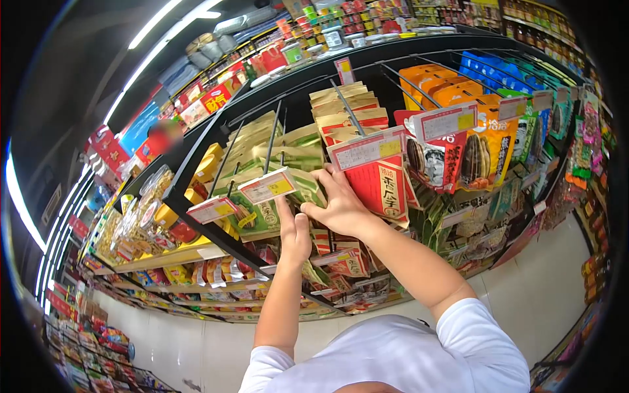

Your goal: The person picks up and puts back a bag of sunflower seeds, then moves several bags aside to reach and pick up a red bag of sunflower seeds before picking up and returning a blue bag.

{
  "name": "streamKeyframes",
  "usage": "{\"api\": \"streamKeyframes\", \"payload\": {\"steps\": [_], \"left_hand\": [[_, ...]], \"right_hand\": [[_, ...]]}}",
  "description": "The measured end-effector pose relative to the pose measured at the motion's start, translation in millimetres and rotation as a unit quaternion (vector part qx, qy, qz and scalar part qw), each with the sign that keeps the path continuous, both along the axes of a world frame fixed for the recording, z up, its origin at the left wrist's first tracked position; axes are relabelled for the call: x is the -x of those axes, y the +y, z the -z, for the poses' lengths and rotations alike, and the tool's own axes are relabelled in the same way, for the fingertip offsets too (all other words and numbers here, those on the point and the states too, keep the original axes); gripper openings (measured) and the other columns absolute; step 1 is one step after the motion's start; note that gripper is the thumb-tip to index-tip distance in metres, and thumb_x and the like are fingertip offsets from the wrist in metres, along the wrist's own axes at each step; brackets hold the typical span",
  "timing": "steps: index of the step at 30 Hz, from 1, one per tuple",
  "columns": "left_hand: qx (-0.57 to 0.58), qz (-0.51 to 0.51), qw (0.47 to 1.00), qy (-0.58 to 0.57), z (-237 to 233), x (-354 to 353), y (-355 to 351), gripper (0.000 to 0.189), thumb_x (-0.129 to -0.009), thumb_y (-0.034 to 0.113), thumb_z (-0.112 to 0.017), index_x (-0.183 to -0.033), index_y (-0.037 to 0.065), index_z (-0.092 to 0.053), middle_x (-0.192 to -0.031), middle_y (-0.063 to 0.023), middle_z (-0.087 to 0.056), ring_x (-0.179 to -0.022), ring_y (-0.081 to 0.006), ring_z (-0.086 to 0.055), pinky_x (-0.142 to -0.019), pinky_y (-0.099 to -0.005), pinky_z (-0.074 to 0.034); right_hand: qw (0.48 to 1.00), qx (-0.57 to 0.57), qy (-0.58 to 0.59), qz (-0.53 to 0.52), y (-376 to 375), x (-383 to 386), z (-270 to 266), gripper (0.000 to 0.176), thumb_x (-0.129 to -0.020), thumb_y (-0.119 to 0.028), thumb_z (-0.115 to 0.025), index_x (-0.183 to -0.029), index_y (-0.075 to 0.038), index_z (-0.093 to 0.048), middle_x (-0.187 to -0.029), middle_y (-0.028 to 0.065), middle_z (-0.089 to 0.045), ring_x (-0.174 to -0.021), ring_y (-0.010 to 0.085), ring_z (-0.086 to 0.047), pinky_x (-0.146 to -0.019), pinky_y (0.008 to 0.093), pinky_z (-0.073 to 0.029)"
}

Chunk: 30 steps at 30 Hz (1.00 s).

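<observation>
Both hands [295,237] [341,208] touch green packets [261,217] behind hanging price tags [267,187].

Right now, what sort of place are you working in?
Most likely a supermarket snack aisle: snack packets hang in rows on metal pegs, each peg carries a price tag, and stocked shelves run on behind.

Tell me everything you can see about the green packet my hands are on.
The green packet is a glossy, plastic-looking pouch; its print is too small to read. It hangs at the front of a row of like packets on a black peg, partly behind a white and yellow price tag. The left hand reaches up to its lower edge, and the right hand spreads its fingers over its right side.
</observation>
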<state>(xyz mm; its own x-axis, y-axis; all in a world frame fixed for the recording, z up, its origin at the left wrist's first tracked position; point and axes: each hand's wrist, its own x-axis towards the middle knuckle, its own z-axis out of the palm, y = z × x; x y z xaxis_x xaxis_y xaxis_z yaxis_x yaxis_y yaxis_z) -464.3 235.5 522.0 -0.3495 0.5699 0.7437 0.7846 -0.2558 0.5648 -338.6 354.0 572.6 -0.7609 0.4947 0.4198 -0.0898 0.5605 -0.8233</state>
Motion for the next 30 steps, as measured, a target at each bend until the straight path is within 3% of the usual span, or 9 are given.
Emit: {"api": "streamKeyframes", "payload": {"steps": [4,14,16,18,20,21,22,26,30], "left_hand": [[0.01,-0.035,0.999,0.004,3.3,-3.7,-2.6,0.073,-0.109,0.035,-0.037,-0.16,-0.011,-0.014,-0.166,-0.0286,-0.022,-0.156,-0.0381,-0.02,-0.126,-0.0423,-0.016],[-0.003,-0.042,0.999,-0.005,-10.6,-73.3,-19.1,0.071,-0.106,0.033,-0.04,-0.16,-0.008,-0.02,-0.168,-0.0284,-0.02,-0.158,-0.0411,-0.018,-0.127,-0.047,-0.016],[-0.045,-0.029,0.993,0.103,3.2,-72.2,-23.8,0.068,-0.106,0.033,-0.044,-0.158,-0.007,-0.026,-0.166,-0.0282,-0.025,-0.156,-0.0418,-0.024,-0.126,-0.0487,-0.019],[-0.076,-0.023,0.989,0.123,6.6,-81.1,-26.0,0.066,-0.105,0.032,-0.048,-0.156,-0.006,-0.031,-0.164,-0.0276,-0.03,-0.153,-0.0412,-0.03,-0.125,-0.0493,-0.023],[-0.042,0.041,0.988,0.139,6.2,-96.5,-29.8,0.064,-0.105,0.03,-0.049,-0.155,-0.006,-0.034,-0.163,-0.0271,-0.031,-0.152,-0.0412,-0.032,-0.124,-0.0484,-0.026],[-0.039,0.068,0.989,0.125,3.0,-103.7,-25.7,0.064,-0.105,0.027,-0.051,-0.156,-0.006,-0.032,-0.164,-0.0264,-0.03,-0.153,-0.0391,-0.031,-0.123,-0.046,-0.027],[-0.038,0.066,0.991,0.114,0.2,-111.0,-18.3,0.064,-0.105,0.027,-0.051,-0.156,-0.006,-0.032,-0.164,-0.0264,-0.03,-0.153,-0.0391,-0.031,-0.123,-0.046,-0.027],[-0.015,0.067,0.991,-0.111,4.4,-116.9,21.6,0.074,-0.103,0.017,-0.055,-0.163,-0.005,-0.017,-0.168,-0.0241,-0.023,-0.155,-0.0343,-0.027,-0.125,-0.0435,-0.024],[0.004,0.04,0.984,-0.171,8.9,-102.4,48.8,0.073,-0.106,0.016,-0.051,-0.165,0.001,-0.012,-0.168,-0.0242,-0.024,-0.155,-0.0323,-0.026,-0.125,-0.0418,-0.024]], "right_hand": [[0.998,-0.04,0.037,-0.029,-0.8,0.0,11.0,0.072,-0.088,-0.032,-0.074,-0.15,-0.009,-0.044,-0.144,0.0262,-0.038,-0.14,0.0455,-0.041,-0.117,0.0503,-0.038],[0.999,-0.04,0.024,-0.026,3.0,-2.3,15.5,0.067,-0.098,-0.031,-0.063,-0.154,-0.005,-0.035,-0.162,0.0224,-0.028,-0.146,0.0446,-0.037,-0.119,0.0501,-0.035],[0.997,-0.061,0.025,-0.04,-3.0,-27.4,30.1,0.069,-0.099,-0.028,-0.062,-0.155,-0.003,-0.032,-0.165,0.0232,-0.024,-0.148,0.0431,-0.036,-0.119,0.0498,-0.035],[0.98,-0.147,0.119,-0.061,-1.8,-47.7,50.9,0.064,-0.098,-0.02,-0.063,-0.152,0.001,-0.035,-0.162,0.0245,-0.033,-0.143,0.0413,-0.045,-0.116,0.049,-0.04],[0.981,-0.016,0.137,-0.139,-10.4,-95.2,36.1,0.057,-0.095,-0.011,-0.066,-0.146,0.003,-0.045,-0.153,0.0254,-0.046,-0.135,0.0404,-0.054,-0.111,0.0459,-0.046],[0.978,-0.093,0.161,-0.1,-6.8,-114.8,31.3,0.051,-0.09,-0.003,-0.067,-0.139,0.003,-0.053,-0.145,0.0242,-0.054,-0.127,0.0366,-0.061,-0.106,0.0433,-0.051],[0.979,-0.012,0.18,-0.089,-5.7,-131.0,31.7,0.048,-0.088,0.0,-0.068,-0.134,0.003,-0.057,-0.138,0.0226,-0.058,-0.124,0.0349,-0.061,-0.104,0.0434,-0.052],[0.952,-0.103,0.254,0.14,29.2,-150.9,37.0,0.058,-0.087,0.0,-0.07,-0.141,0.002,-0.048,-0.139,0.0203,-0.053,-0.125,0.0341,-0.058,-0.105,0.0408,-0.049],[0.976,-0.046,0.191,0.098,48.4,-140.9,44.7,0.064,-0.088,-0.007,-0.073,-0.145,0.005,-0.045,-0.137,0.0227,-0.056,-0.127,0.0364,-0.057,-0.108,0.0431,-0.046]]}}
